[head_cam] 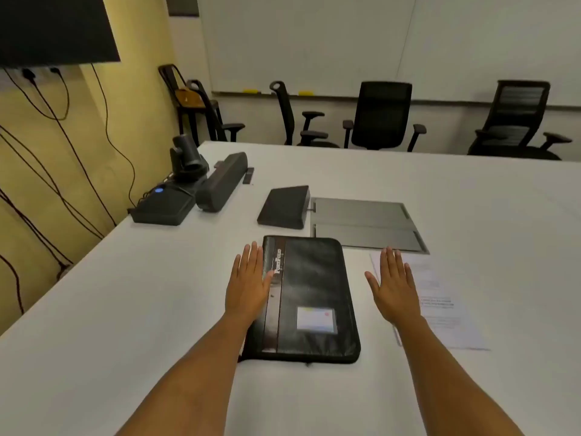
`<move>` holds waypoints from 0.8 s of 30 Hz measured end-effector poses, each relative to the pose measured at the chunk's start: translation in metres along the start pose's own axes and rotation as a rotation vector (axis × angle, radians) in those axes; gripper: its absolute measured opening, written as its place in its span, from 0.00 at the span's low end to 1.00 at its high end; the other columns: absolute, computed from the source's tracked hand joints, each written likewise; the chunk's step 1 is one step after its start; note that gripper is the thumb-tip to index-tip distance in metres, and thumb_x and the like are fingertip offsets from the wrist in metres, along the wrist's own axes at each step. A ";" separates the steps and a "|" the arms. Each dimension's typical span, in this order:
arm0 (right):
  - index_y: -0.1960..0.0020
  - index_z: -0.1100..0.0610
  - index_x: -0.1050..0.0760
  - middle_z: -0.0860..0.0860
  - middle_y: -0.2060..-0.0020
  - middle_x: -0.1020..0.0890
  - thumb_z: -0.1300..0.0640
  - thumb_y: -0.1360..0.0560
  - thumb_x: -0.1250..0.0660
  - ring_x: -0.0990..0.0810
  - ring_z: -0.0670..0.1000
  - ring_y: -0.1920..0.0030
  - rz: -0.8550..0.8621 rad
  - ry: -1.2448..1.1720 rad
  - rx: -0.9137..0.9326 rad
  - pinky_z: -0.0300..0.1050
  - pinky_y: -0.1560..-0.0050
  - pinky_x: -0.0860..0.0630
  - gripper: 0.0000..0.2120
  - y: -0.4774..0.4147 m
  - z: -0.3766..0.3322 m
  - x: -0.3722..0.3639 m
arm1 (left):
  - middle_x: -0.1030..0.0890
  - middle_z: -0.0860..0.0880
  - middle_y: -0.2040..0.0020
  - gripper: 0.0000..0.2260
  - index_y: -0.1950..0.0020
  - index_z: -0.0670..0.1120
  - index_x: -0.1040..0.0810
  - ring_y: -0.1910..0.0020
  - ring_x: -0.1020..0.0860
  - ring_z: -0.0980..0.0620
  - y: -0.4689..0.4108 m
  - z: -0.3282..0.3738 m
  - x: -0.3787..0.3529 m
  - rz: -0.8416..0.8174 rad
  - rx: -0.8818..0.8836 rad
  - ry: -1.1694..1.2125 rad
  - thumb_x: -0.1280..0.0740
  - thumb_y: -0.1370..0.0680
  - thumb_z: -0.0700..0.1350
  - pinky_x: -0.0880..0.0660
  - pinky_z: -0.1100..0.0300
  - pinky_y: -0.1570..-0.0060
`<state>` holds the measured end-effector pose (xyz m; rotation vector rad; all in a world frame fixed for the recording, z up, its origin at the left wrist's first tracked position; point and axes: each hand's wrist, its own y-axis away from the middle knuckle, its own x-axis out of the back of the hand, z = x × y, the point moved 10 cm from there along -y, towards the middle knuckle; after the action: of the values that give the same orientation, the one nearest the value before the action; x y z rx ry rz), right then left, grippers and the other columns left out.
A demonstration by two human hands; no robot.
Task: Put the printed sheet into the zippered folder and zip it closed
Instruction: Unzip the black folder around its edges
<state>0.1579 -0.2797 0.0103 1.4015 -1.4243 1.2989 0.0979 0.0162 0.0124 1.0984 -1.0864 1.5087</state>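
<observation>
Two hands lie flat, fingers straight, holding nothing: the left hand [250, 283] over the left edge of the black soft-sided zippered folder [311, 297] on the white worktop [125, 309], the right hand [394, 286] between folder and the white printed sheet [440, 303] just beside it, covering the sheet's left edge. The folder looks padded and floppy, probably best pinned by a palm while the zip is worked; the sheet looks thin, limp and slippery, best lifted by a free corner. The zip pull is hard to make out, zipped or not unclear, sheet text blurred; the grey flat panels [361, 225] beyond are unidentifiable.
</observation>
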 end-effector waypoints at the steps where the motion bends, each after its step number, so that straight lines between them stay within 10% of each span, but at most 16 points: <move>1: 0.27 0.55 0.69 0.52 0.24 0.63 0.42 0.21 0.57 0.65 0.50 0.25 -0.018 0.020 -0.009 0.45 0.27 0.67 0.32 0.007 0.001 -0.008 | 0.63 0.47 0.22 0.41 0.23 0.46 0.62 0.23 0.62 0.48 0.006 -0.004 -0.011 -0.037 0.014 0.004 0.79 0.32 0.64 0.62 0.54 0.24; 24: 0.25 0.54 0.65 0.50 0.23 0.60 0.44 0.19 0.55 0.62 0.48 0.24 -0.327 -0.130 -0.093 0.43 0.26 0.64 0.30 0.132 0.007 -0.134 | 0.58 0.47 0.21 0.48 0.24 0.47 0.59 0.22 0.58 0.50 0.126 -0.040 -0.123 -0.224 0.061 0.027 0.86 0.38 0.65 0.65 0.59 0.27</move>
<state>0.0468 -0.2700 -0.1408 1.6003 -1.2552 0.9374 -0.0122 0.0119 -0.1313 1.1961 -0.8721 1.3816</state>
